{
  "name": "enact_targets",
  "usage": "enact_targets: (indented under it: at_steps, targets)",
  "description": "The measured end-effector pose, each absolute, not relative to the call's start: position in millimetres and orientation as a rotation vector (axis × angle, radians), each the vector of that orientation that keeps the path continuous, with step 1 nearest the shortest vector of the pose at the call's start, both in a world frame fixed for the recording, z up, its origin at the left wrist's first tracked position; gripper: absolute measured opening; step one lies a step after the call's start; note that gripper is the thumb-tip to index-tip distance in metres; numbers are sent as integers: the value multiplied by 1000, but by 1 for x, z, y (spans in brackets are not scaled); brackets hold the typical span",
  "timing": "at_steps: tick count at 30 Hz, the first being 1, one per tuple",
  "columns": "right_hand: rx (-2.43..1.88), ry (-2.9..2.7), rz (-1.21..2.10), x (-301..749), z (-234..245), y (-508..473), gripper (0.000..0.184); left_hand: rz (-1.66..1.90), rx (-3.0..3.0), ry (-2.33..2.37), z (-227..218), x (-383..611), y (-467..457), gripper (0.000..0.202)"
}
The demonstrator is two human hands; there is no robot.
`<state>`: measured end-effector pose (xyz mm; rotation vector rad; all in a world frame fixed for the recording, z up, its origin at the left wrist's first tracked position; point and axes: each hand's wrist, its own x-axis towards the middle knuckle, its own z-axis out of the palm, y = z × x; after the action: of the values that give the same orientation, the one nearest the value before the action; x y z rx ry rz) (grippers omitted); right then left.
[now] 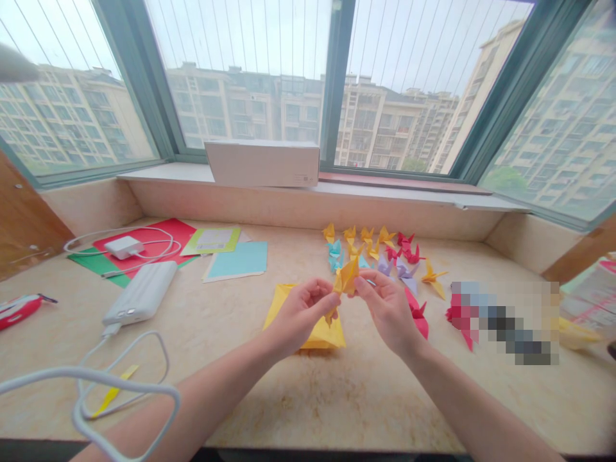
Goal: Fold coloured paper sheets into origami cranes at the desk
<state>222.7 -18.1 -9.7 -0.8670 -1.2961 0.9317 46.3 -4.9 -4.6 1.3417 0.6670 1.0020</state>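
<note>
Currently two hands [305, 313] pinch one yellow origami piece [345, 277].

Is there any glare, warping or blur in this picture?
All in the head view: pale, washed-out sky; slanting window frames, suggesting a wide lens; blocky mosaic over part of the counter at right; soft detail on the held yellow paper figure.

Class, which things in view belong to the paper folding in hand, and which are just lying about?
Likely belonging:
yellow folded piece, in left hand and right hand
yellow paper beneath
folded paper figures
blue sheet, perhaps spare

Apparently just lying about:
white power bank
white charger plug
white box
</note>
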Motion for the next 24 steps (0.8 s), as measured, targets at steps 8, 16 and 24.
enact_targets:
  at_steps: [8, 16, 24]
  targets:
    - [-830, -1418, 818, 223, -9, -21, 18, 977, 1205, 558, -7, 46, -3, 29]
    - [-881, -1461, 645, 219, -22, -19, 27, 1126, 1490, 744, -22, 45, 4, 44]
    - [-948, -1625, 460, 219, -17, -25, 31, 1515, 2099, 711, -33, 41, 12, 80]
